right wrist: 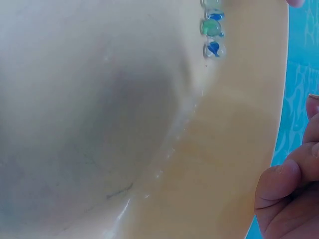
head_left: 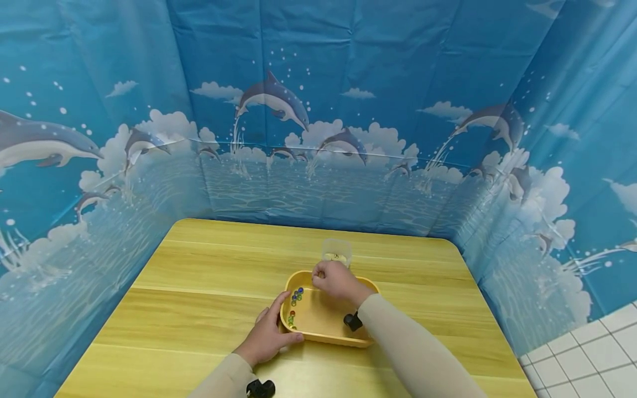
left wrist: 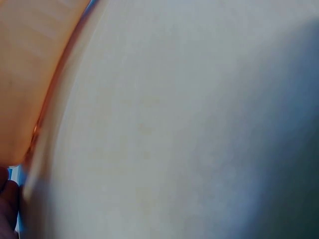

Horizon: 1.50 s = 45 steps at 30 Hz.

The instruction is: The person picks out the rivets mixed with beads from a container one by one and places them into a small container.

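Note:
A yellow plastic tray [head_left: 328, 337] lies on the table, with glass marbles [head_left: 297, 297] along its left inside wall; several are blue and green, one reddish. My left hand [head_left: 266, 334] grips the tray's front left corner, thumb at the front rim and fingers along the left side. Over the back rim is my right hand [head_left: 338, 279], fingers curled. In the right wrist view a small copper-coloured thing [right wrist: 313, 96] shows at a fingertip, cut off by the frame edge; its kind is unclear. A clear plastic box [head_left: 337, 246] stands just behind the right hand, holding small pale yellow items.
The wooden table [head_left: 214, 287] reaches back to a blue dolphin-print curtain [head_left: 318, 182] on three sides. White tiles [head_left: 592, 354] lie at the lower right. A black wrist camera [head_left: 353, 321] hangs over the tray from the right wrist.

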Tool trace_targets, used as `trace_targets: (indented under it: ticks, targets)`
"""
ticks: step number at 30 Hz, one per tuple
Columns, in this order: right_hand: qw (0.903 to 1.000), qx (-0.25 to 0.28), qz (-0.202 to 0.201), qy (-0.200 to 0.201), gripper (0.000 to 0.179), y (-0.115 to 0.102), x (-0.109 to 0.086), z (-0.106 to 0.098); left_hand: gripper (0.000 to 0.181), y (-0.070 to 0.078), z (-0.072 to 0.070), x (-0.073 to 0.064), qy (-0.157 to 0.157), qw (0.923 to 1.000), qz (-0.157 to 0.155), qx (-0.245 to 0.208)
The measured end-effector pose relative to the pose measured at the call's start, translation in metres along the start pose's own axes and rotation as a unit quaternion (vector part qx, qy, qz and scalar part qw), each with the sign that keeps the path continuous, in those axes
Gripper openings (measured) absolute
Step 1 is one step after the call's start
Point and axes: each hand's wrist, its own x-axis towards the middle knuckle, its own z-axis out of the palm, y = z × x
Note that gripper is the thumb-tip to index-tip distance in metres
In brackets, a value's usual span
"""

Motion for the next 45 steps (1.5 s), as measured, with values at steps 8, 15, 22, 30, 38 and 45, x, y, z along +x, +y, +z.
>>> trace_targets:
  ticks: [8,15,22,30,38,45]
  targets:
    - [0.9998,0.012,0.014,0.012,0.010,0.000,0.000,-0.005,0.112,-0.002,0.001,0.001,0.006,1.0000,-0.003,0.006]
    - [0.9995,0.018,0.020,0.018,0.012,0.004,0.002,-0.008,0.111,-0.003,0.002,0.001,0.006,1.0000,-0.002,-0.003]
    - [0.9991,0.032,0.020,0.018,0.014,0.006,0.003,-0.014,0.111,-0.003,0.003,0.001,0.007,1.0000,-0.003,0.001]
    - [0.9989,0.037,0.022,0.019,0.017,0.009,0.002,-0.016,0.111,-0.002,0.002,0.000,0.006,0.9999,-0.010,-0.001]
    - [0.9983,0.044,0.037,0.012,0.016,0.011,0.002,-0.016,0.111,-0.001,0.002,-0.001,0.005,0.9998,-0.018,-0.006]
    - [0.9979,0.053,0.036,0.011,0.016,0.011,0.002,-0.015,0.112,-0.001,0.003,-0.001,0.006,0.9997,-0.021,-0.013]
